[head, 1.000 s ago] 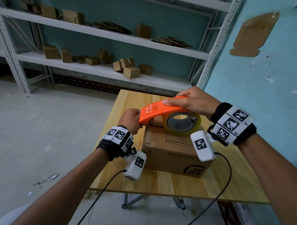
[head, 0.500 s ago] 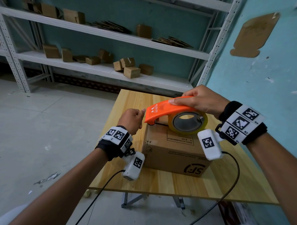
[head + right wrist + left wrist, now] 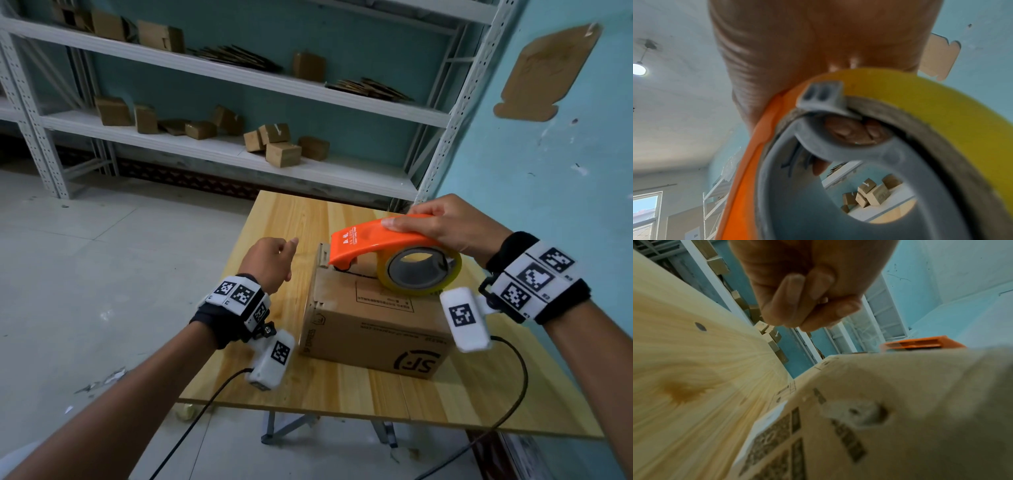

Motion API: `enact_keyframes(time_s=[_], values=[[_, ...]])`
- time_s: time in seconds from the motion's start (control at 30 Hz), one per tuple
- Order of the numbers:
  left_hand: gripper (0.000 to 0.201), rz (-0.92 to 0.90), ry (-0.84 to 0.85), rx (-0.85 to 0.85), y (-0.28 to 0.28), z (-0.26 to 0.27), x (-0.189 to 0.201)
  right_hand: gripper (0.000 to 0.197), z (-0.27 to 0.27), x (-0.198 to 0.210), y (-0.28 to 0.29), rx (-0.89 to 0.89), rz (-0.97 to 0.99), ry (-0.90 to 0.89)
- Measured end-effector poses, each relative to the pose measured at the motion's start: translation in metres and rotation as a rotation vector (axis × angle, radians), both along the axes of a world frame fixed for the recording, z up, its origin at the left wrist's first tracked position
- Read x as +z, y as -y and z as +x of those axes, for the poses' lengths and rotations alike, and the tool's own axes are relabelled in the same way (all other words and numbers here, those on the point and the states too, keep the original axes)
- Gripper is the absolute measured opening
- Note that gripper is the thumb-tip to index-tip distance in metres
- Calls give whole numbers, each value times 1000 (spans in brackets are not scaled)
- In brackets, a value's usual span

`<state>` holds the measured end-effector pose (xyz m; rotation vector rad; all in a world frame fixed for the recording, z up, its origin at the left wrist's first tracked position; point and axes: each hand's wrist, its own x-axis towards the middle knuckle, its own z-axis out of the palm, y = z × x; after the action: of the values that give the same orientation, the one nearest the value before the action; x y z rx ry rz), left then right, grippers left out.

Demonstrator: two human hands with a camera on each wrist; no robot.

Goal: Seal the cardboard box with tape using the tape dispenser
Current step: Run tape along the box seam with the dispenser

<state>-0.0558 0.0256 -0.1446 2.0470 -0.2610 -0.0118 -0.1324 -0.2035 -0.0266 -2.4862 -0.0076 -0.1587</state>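
Observation:
A brown cardboard box (image 3: 373,320) printed with SF stands on the wooden table (image 3: 291,219). An orange tape dispenser (image 3: 376,240) with a yellow tape roll (image 3: 419,272) rests on the box's top, its nose at the top's left edge. My right hand (image 3: 428,226) grips the dispenser's handle from above; in the right wrist view its fingertips (image 3: 849,131) show inside the roll (image 3: 920,100). My left hand (image 3: 284,253) hovers left of the box, clear of the dispenser. Its fingers (image 3: 793,301) are curled against the thumb, with nothing visible in them. The box side (image 3: 879,418) fills that view.
The table abuts a blue wall (image 3: 548,171) on the right. White metal shelves (image 3: 219,150) behind it hold several small cardboard boxes (image 3: 274,144). Cables (image 3: 513,394) hang from both wrists over the table's front edge. Grey floor lies to the left.
My left hand has let go of the dispenser's nose and drawn away to the left. The right hand has slid the dispenser a little to the right along the box top.

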Motion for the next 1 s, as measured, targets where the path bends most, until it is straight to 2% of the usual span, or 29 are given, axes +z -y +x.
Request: enact_keyframes(time_s=[0.13,0.43,0.63,1.0], values=[[49,11,25,0,-1,1,-2,51,1,-9,3,-2,79,2],[50,121,65,-1,1,3,-12,68,3,-16,1,13,95,7],[51,186,71,7,2,3,-20,60,5,-13,-4,10,49,-16],[49,199,31,-30,9,3,-27,44,5,-14,-5,-2,17,-22]])
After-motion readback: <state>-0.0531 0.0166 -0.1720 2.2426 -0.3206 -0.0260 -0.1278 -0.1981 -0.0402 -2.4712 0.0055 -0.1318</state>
